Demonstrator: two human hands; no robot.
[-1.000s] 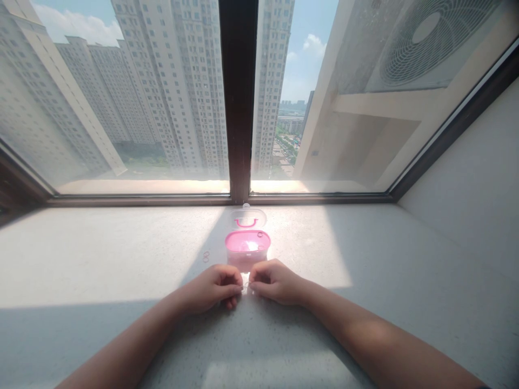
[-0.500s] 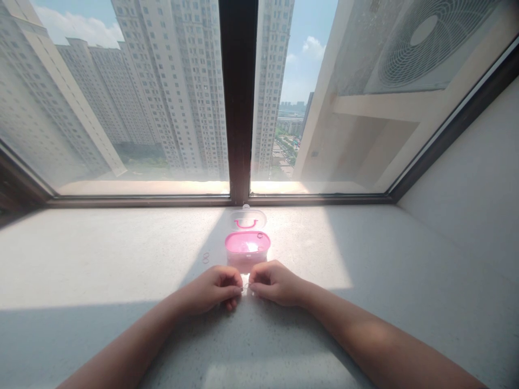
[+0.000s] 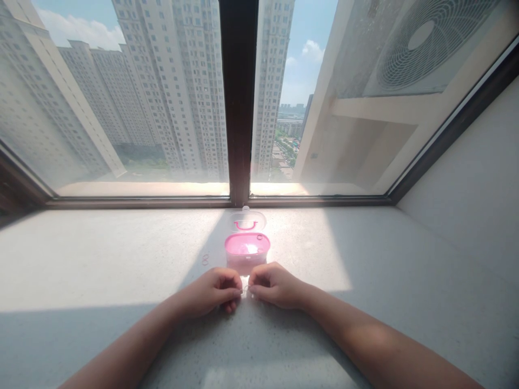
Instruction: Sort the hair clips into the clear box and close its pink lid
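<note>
My left hand (image 3: 214, 292) is closed in a pinch, thumb against forefinger, just in front of the pink box. Facing it across a narrow gap, my right hand (image 3: 276, 284) pinches in the same way. Between the fingertips shows a thin, pale small loop (image 3: 245, 289); its ends go out of sight in the fingers, and I cannot tell whether it is one loop or two linked. The pink oval box (image 3: 243, 258) stands open behind my hands. Its clear lid (image 3: 246, 215), with a pink handle, is tipped back towards the window.
Left of the box, two thin small rings (image 3: 205, 260) lie together on the pale speckled sill (image 3: 121, 254), in a figure-eight shape. A small ring (image 3: 260, 237) shows at the box's right rim. The dark window frame (image 3: 239, 108) rises behind, with a white wall (image 3: 470, 178) at right.
Both hands keep the same pinch, nearly still. The whole view has shifted very slightly downward.
</note>
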